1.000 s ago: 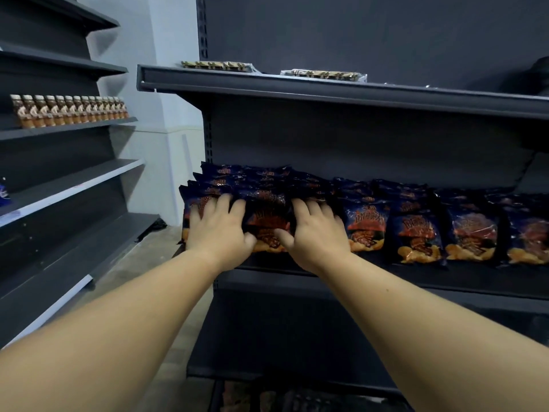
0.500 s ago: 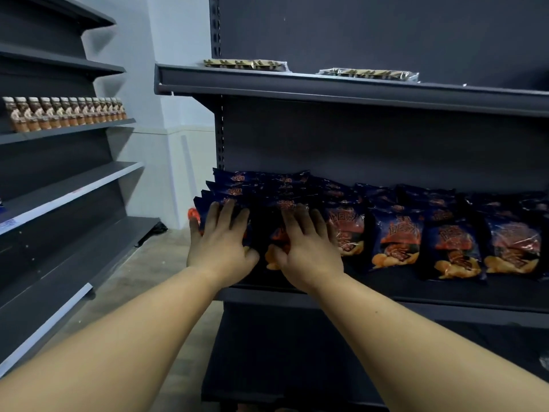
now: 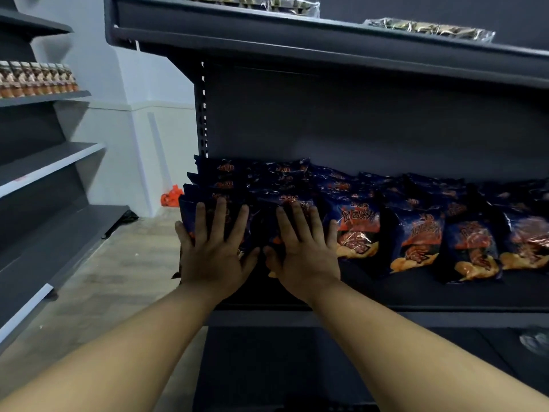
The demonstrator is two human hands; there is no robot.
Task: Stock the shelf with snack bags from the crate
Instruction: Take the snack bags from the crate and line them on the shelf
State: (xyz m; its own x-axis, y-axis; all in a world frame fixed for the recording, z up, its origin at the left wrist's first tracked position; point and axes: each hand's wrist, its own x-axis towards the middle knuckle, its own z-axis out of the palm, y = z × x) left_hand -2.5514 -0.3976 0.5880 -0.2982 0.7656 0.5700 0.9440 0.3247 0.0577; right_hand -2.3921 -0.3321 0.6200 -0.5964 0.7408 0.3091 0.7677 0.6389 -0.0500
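Dark blue snack bags [image 3: 359,230] with orange print stand in rows on the dark middle shelf [image 3: 416,292], leaning back. My left hand [image 3: 215,251] lies flat with straight, spread fingers against the front bag of the leftmost stack [image 3: 214,185]. My right hand [image 3: 303,248] presses flat on the neighbouring stack's front bag. Neither hand grips anything. The crate is out of view.
An upper shelf [image 3: 326,40] overhangs and carries wrapped packs [image 3: 427,29]. A grey shelf unit [image 3: 50,162] at left holds a row of small bottles [image 3: 35,78]. An orange object [image 3: 171,197] lies on the floor by the wall. Lower shelf space is dark.
Both hands went from curled over the front bags to flat, fingers straightened and spread. The view has moved closer and slightly left.
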